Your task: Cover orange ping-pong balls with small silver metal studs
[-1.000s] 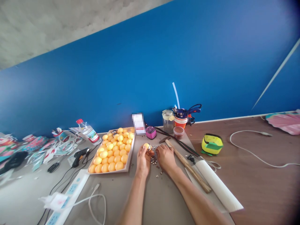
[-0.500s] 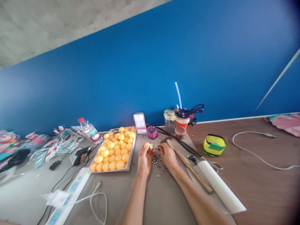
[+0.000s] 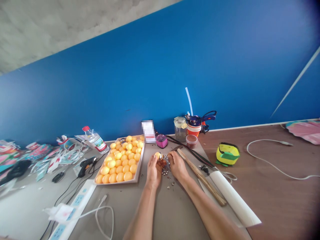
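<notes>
two hands are kept close together over the bench [image 3: 155,213]. the left hand [image 3: 153,170] is curled round a ball [image 3: 157,155], which is pinched at the fingertips. the right hand [image 3: 177,165] is half closed, its fingertips touching the ball's side; what is pinched there cannot be told. the ball is orange, round, held just above small metal bits [image 3: 165,170], near a tray [image 3: 139,170] of like balls.

Lighting was bright, even daylight; shadows were soft. The wide lens bent and tilted the scene, corners darkened at right, and fine detail was soft.
</notes>
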A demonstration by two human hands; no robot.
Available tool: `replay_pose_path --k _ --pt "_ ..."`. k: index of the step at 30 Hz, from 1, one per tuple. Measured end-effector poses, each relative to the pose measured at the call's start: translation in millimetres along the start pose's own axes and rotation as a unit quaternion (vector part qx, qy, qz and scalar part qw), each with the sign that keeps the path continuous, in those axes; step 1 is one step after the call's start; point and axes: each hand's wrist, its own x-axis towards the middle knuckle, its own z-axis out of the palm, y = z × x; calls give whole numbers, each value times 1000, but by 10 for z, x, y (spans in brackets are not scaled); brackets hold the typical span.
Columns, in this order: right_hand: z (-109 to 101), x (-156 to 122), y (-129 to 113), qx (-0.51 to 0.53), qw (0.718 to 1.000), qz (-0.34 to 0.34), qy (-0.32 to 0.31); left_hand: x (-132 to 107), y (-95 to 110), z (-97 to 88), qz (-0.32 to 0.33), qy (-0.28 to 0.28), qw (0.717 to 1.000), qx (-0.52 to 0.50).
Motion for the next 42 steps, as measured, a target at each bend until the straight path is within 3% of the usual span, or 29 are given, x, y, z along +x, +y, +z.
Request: replay_pose_path --k 3,8,18,24,42 --pt "-5 22 -30 136 989 60 -19 -5 1 2 3 -6 1000 3" --pt "-29 77 -45 367 918 143 -41 -17 24 24 2 6 1000 3" --pt "-11 18 -186 476 858 180 -74 -39 22 58 20 -22 999 25" --pt "-6 1 -203 462 866 163 -97 -59 33 72 27 -46 998 34" --pt "3 -5 -228 383 903 150 -120 -69 24 80 26 -30 998 48"
